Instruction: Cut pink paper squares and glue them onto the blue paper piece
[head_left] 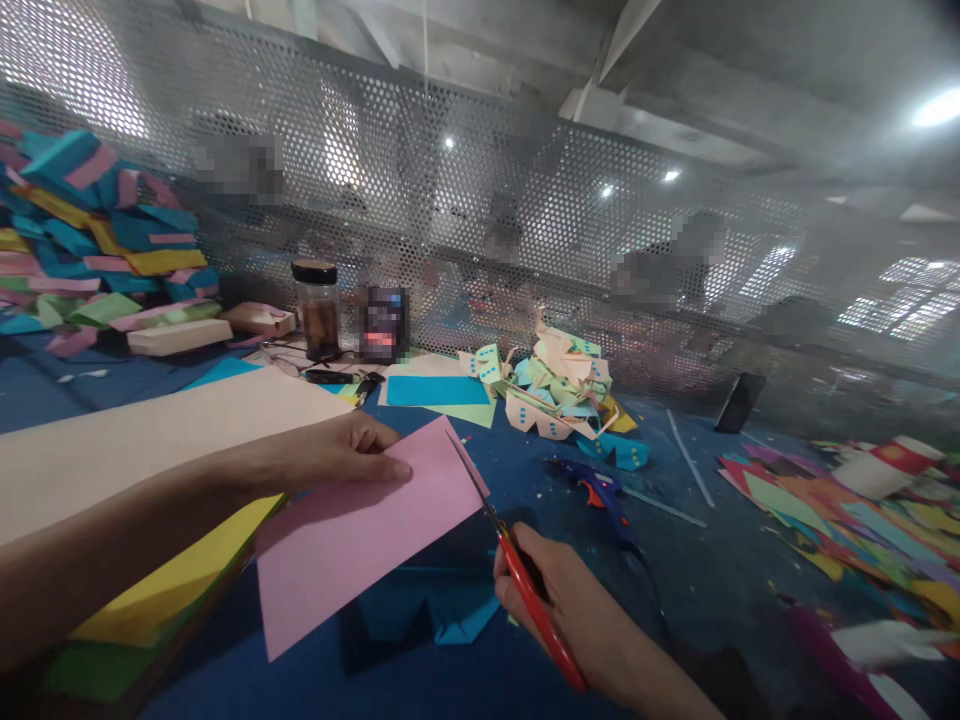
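A sheet of pink paper (352,550) is pinched in my left hand (352,450), thumb on top near its upper edge. My right hand (555,590) grips a pair of red-handled scissors (529,590). Their blades lie along the sheet's right edge, where a narrow strip shows beside them. Below the sheet, on the blue table, lies a folded blue paper piece (465,610). To the right of the scissors rests a blue glue gun (600,490) with an orange trigger.
Behind sits a pile of cut paper shapes (555,380). A jar (319,310) and a lit phone (384,325) stand by the perforated metal screen (450,200). Folded paper pieces (97,220) are heaped at left, coloured sheets (832,510) at right. Glue sticks (690,458) lie nearby.
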